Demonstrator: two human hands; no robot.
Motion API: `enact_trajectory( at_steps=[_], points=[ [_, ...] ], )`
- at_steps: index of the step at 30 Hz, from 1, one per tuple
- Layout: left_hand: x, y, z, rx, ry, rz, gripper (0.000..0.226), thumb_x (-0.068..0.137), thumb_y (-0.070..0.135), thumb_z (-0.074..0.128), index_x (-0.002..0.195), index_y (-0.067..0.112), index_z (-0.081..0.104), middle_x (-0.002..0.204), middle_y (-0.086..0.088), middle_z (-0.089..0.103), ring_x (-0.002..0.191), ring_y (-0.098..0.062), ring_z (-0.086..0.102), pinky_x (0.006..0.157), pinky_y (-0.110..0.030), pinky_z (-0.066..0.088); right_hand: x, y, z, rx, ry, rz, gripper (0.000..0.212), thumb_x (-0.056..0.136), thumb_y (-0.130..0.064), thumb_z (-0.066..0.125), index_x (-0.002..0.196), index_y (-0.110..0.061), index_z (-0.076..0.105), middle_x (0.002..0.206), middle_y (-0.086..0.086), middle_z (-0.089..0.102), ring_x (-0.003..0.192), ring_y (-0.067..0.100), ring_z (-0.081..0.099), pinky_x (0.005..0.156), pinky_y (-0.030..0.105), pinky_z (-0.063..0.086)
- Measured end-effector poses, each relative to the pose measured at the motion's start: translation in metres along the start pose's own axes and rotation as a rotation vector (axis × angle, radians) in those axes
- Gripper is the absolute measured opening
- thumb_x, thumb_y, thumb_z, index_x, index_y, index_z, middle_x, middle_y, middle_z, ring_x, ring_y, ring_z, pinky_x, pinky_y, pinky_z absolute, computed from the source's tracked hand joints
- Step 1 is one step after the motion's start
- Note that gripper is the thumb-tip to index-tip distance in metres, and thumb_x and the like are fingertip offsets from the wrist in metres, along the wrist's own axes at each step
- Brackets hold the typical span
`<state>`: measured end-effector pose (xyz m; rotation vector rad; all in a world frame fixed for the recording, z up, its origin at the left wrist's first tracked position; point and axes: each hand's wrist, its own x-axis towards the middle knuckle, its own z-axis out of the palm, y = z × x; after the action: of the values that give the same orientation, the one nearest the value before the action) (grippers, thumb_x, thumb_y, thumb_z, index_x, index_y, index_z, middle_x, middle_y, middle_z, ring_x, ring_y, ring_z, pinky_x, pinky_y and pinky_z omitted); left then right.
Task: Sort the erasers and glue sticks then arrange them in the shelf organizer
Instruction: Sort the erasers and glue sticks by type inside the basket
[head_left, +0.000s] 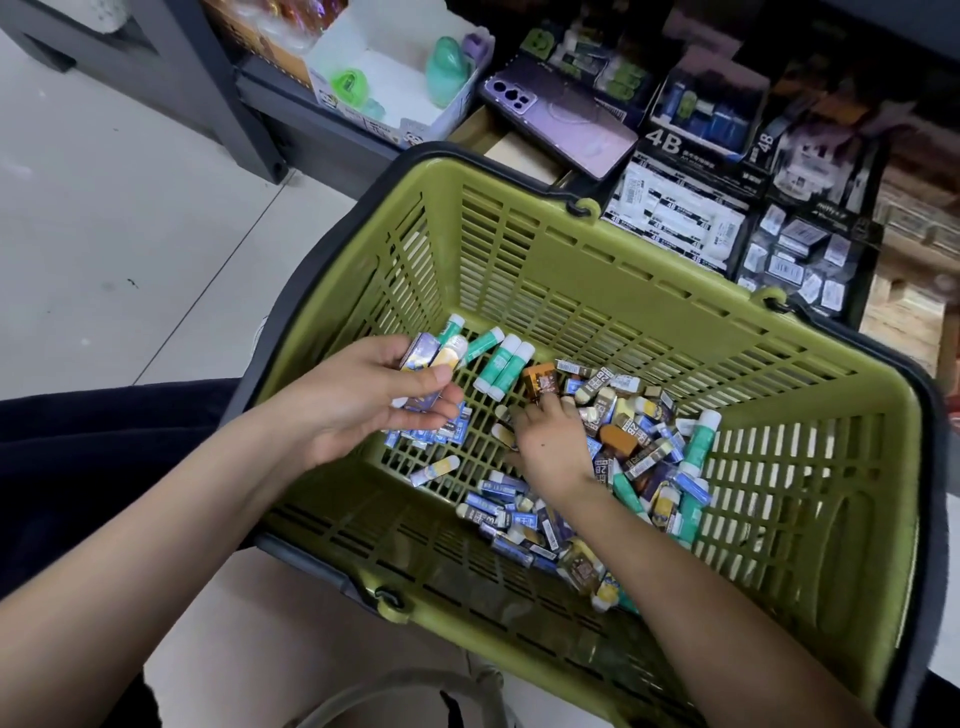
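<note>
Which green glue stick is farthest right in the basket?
The green glue stick at the eraser pile's right edge, white cap toward the far wall. Four others cluster by the left hand.

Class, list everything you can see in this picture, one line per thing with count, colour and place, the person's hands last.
basket: one, olive green, grey-trimmed, in front of the shelf
erasers: dozens, blue, brown and white sleeves, heaped in the basket
glue sticks: several, teal with white caps, among the erasers
phone: one, purple, on the shelf behind the basket
eraser boxes: several, black and white, marked 4B, on the shelf
tray: one, white, holding green items, on the shelf
left hand: grips a handful of erasers over the basket
right hand: fingers down in the eraser heap
</note>
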<state>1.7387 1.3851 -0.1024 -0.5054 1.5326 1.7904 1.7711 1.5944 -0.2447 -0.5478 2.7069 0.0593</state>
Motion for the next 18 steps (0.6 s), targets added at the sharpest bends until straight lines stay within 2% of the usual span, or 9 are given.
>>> enact_trajectory(
  at_steps=[4, 7, 8, 9, 11, 13, 15, 17, 18],
  points=[
    [0.005, -0.001, 0.006, -0.044, -0.003, 0.008, 0.029, 0.068, 0.017, 0.065, 0.094, 0.004, 0.06, 0.078, -0.011, 0.073, 0.073, -0.018, 0.071, 0.061, -0.023, 0.056, 0.004, 0.001, 0.001, -0.042, 0.015, -0.001, 0.033, 0.086, -0.036, 0.061, 0.107, -0.011, 0.058, 0.101, 0.005, 0.063, 0.104, 0.026, 0.046, 0.087, 0.035, 0.036],
    [0.008, -0.002, 0.011, -0.07, -0.007, 0.007, 0.024, 0.072, 0.013, 0.064, 0.093, 0.003, 0.061, 0.077, -0.012, 0.073, 0.071, -0.017, 0.071, 0.062, -0.024, 0.057, -0.002, 0.003, -0.006, 0.009, 0.111, -0.014, 0.033, 0.069, -0.027, 0.078, 0.094, -0.008, 0.067, 0.086, 0.006, 0.068, 0.085, 0.023, 0.06, 0.069, 0.027, 0.047],
    [0.009, -0.002, 0.012, -0.075, -0.008, 0.005, 0.023, 0.072, 0.013, 0.063, 0.093, 0.003, 0.06, 0.076, -0.012, 0.072, 0.071, -0.017, 0.071, 0.062, -0.025, 0.058, -0.005, 0.005, -0.007, 0.06, 0.14, -0.013, 0.036, 0.068, -0.025, 0.079, 0.097, -0.005, 0.068, 0.088, 0.008, 0.069, 0.082, 0.024, 0.063, 0.065, 0.026, 0.049],
    [0.01, -0.002, 0.014, -0.079, -0.009, 0.002, 0.025, 0.071, 0.013, 0.064, 0.093, 0.003, 0.06, 0.076, -0.012, 0.072, 0.071, -0.017, 0.07, 0.063, -0.025, 0.058, -0.009, 0.008, -0.007, 0.138, 0.134, -0.003, 0.039, 0.075, -0.024, 0.075, 0.105, -0.001, 0.065, 0.096, 0.012, 0.068, 0.087, 0.026, 0.064, 0.068, 0.029, 0.051],
    [0.012, -0.002, 0.016, -0.087, -0.011, -0.006, 0.03, 0.068, 0.013, 0.064, 0.096, 0.002, 0.06, 0.076, -0.012, 0.072, 0.071, -0.017, 0.07, 0.063, -0.025, 0.058, -0.02, 0.02, -0.007, 0.272, 0.126, 0.068, 0.043, 0.089, -0.025, 0.062, 0.123, 0.0, 0.055, 0.114, 0.014, 0.063, 0.097, 0.028, 0.063, 0.08, 0.034, 0.053],
    [0.014, -0.001, 0.018, -0.097, -0.013, -0.01, 0.031, 0.068, 0.013, 0.064, 0.097, 0.001, 0.06, 0.076, -0.012, 0.072, 0.071, -0.017, 0.07, 0.062, -0.025, 0.058, -0.032, 0.037, -0.012, 0.386, 0.167, 0.165, 0.047, 0.09, -0.024, 0.062, 0.131, -0.003, 0.05, 0.122, 0.013, 0.061, 0.096, 0.026, 0.064, 0.088, 0.032, 0.052],
    [0.016, -0.001, 0.02, -0.105, -0.021, -0.007, 0.03, 0.067, 0.012, 0.065, 0.095, 0.002, 0.061, 0.076, -0.012, 0.072, 0.071, -0.017, 0.07, 0.061, -0.025, 0.057, -0.044, 0.052, -0.023, 0.528, 0.239, 0.305, 0.048, 0.086, -0.021, 0.067, 0.129, -0.004, 0.054, 0.114, 0.013, 0.066, 0.076, 0.021, 0.066, 0.076, 0.027, 0.055],
    [0.018, -0.001, 0.023, -0.103, -0.031, -0.004, 0.028, 0.067, 0.013, 0.065, 0.093, 0.002, 0.062, 0.076, -0.012, 0.072, 0.07, -0.017, 0.071, 0.06, -0.024, 0.057, -0.051, 0.067, -0.034, 0.666, 0.299, 0.481, 0.047, 0.084, -0.02, 0.07, 0.126, -0.004, 0.056, 0.099, 0.014, 0.07, 0.058, 0.017, 0.059, 0.059, 0.032, 0.055],
    [0.018, 0.0, 0.024, -0.101, -0.035, -0.002, 0.027, 0.067, 0.013, 0.065, 0.092, 0.002, 0.062, 0.075, -0.012, 0.072, 0.07, -0.017, 0.071, 0.06, -0.024, 0.056, -0.052, 0.076, -0.038, 0.704, 0.323, 0.561, 0.048, 0.083, -0.02, 0.071, 0.125, -0.002, 0.056, 0.095, 0.015, 0.07, 0.056, 0.016, 0.056, 0.057, 0.033, 0.054]
  ],
)
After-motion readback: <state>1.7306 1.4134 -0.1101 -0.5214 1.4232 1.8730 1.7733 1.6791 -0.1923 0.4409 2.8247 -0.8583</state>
